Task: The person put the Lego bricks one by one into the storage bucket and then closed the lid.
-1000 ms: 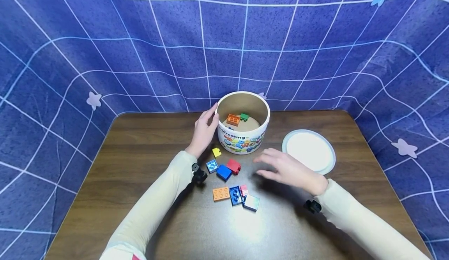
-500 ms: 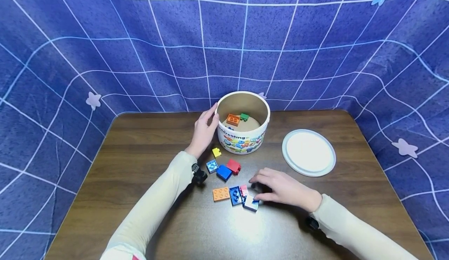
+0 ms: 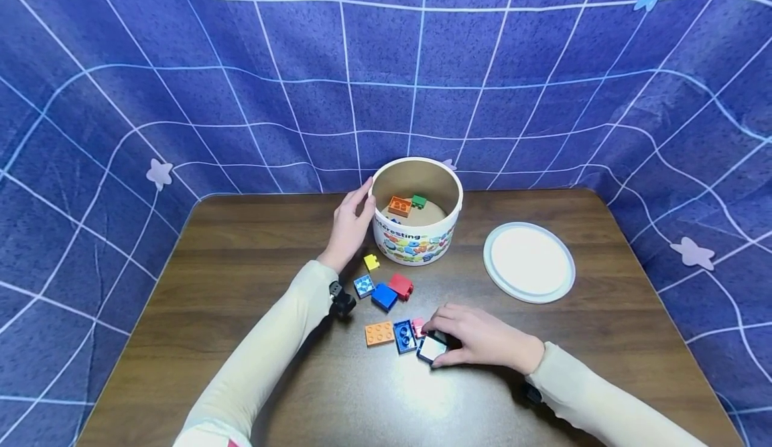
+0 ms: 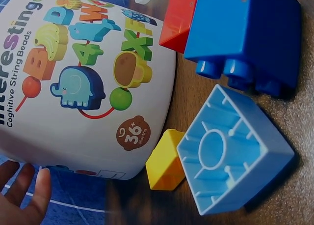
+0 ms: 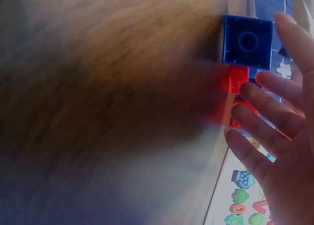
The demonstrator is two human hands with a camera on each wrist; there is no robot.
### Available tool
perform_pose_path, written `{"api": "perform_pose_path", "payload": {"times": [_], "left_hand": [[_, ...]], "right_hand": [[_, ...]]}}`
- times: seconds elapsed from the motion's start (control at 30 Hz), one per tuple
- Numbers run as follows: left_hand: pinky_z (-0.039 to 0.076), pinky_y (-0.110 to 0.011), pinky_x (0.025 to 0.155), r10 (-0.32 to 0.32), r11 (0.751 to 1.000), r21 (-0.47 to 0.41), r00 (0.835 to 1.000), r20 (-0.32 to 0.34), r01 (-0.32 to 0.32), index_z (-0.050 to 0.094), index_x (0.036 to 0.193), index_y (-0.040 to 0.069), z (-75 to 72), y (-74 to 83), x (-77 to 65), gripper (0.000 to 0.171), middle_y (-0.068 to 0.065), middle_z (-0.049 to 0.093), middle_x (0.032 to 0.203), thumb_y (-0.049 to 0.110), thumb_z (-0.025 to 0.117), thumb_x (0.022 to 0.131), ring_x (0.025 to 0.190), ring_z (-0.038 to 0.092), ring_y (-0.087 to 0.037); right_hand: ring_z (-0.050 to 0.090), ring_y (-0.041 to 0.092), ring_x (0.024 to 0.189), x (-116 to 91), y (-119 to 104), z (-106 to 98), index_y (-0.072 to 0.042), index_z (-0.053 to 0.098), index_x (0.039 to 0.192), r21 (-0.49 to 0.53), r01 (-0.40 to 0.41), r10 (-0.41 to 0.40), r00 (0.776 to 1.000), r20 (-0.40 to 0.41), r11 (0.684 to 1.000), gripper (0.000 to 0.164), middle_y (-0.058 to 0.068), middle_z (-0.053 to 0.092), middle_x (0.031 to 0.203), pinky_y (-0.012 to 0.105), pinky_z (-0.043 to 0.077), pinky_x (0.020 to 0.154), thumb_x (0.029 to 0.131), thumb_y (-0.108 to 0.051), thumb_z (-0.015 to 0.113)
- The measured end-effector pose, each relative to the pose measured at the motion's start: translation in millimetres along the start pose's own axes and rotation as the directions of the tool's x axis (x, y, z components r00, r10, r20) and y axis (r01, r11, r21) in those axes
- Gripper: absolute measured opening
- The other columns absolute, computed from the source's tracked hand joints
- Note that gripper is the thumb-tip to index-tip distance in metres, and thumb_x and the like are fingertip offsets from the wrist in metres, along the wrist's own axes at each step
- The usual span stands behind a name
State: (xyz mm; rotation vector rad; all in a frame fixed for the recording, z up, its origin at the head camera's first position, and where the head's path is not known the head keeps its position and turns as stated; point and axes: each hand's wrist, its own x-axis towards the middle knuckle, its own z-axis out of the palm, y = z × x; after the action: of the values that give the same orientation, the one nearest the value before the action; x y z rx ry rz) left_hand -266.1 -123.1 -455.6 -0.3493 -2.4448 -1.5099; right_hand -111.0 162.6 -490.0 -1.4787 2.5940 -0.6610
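My left hand rests against the left outer wall of a white printed bucket, fingers fairly straight. In the left wrist view its fingertips lie beside the bucket. My right hand is at a dark blue block whose top glares white in the head view. Thumb and index finger stand on either side of it; in the right wrist view the fingers look extended, not closed round it. Beside this block lie a pink block, another dark blue block and an orange block.
Nearer the bucket are a red block, a blue block, a light blue block and a yellow block. An orange block and a green block lie inside the bucket. A round white lid lies right.
My right hand has moved down and left from beside the lid to the dark blue block, its thumb and index finger now astride it. The left hand stays at the bucket.
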Motion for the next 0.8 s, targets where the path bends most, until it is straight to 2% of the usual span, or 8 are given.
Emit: {"api": "perform_pose_path", "payload": {"times": [0.23,0.6,0.8], "left_hand": [[0.039,-0.041,0.120,0.007,1.000,0.007,1.000,-0.005,-0.007,0.049,0.157,0.016,-0.2,-0.4,0.6,0.048,-0.012,0.058,0.148,0.028,0.054,0.110,0.141,0.050,-0.026],[0.039,-0.042,0.120,-0.004,1.000,0.010,1.000,0.010,0.004,0.048,0.157,0.017,-1.1,1.7,-0.1,0.049,-0.013,0.057,0.149,0.026,0.054,0.110,0.142,0.050,-0.026],[0.038,-0.043,0.120,0.008,1.000,0.008,1.000,-0.002,-0.008,0.051,0.155,0.015,-2.9,4.0,0.6,0.048,-0.014,0.059,0.147,0.024,0.056,0.109,0.141,0.052,-0.028]], "right_hand": [[0.059,0.007,0.102,-1,-2,0,-0.017,0.069,0.131,-0.005,-0.025,0.025,0.998,0.064,1.000,0.056,-0.005,0.066,0.114,0.029,0.055,0.088,0.093,-0.056,0.073],[0.062,0.008,0.100,-6,3,-8,-0.012,0.068,0.133,-0.040,-0.042,0.043,0.999,0.027,0.998,0.051,-0.003,0.069,0.111,0.031,0.057,0.088,0.095,-0.045,0.076],[0.063,0.008,0.098,-6,7,-12,-0.011,0.070,0.129,-0.034,-0.063,0.063,0.998,0.013,0.997,0.043,-0.003,0.070,0.110,0.032,0.058,0.087,0.096,-0.038,0.076]]}}
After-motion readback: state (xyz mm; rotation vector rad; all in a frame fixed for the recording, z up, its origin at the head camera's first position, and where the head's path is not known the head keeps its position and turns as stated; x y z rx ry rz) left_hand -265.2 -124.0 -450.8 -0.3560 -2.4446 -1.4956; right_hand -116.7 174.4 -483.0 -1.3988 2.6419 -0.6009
